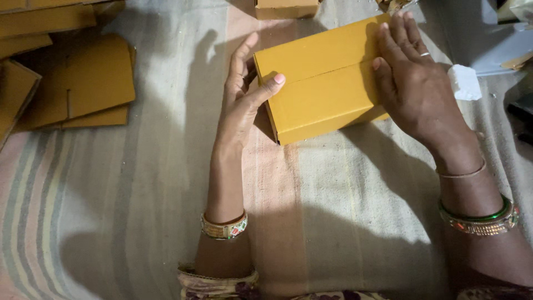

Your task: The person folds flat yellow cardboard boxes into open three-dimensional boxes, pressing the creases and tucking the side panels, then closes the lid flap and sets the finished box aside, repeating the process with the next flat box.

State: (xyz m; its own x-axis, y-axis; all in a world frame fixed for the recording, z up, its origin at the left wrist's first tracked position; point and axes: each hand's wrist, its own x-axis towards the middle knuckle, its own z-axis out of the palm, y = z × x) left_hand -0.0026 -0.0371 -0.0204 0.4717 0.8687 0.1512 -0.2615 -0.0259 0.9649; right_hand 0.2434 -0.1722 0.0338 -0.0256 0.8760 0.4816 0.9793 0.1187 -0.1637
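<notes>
Yellow cardboard box (325,83) lying closed on the striped cloth (344,189), upper centre of view, tilted a bit, seam between the two top flaps running across its lid. Left hand (244,94) at the box's left end: thumb over the top edge near the corner, fingers stretched up along the end face, grip loose and fairly wide, pressing rather than clamping. Right hand (411,83) flat on the box's right end, fingers spread along the top toward the far corner, palm covering the near right corner; grip open, laid on, not wrapped round. Ring on one right finger. Bangles (224,228) on left wrist; green and patterned bangles (482,218) plus a thin band higher up on right wrist.

Stack of flat, unfolded yellow cardboard blanks (83,83) at upper left, well apart from the box, overlapping each other. Another folded box (287,8) just beyond at top edge, only partly in view. Small white lump (464,82) just right of right hand, maybe tape or foam, hard to tell. Grey-blue flat items (488,44) at top right, blurred and cropped. Hard shadows of both arms falling across the cloth under the wrists.
</notes>
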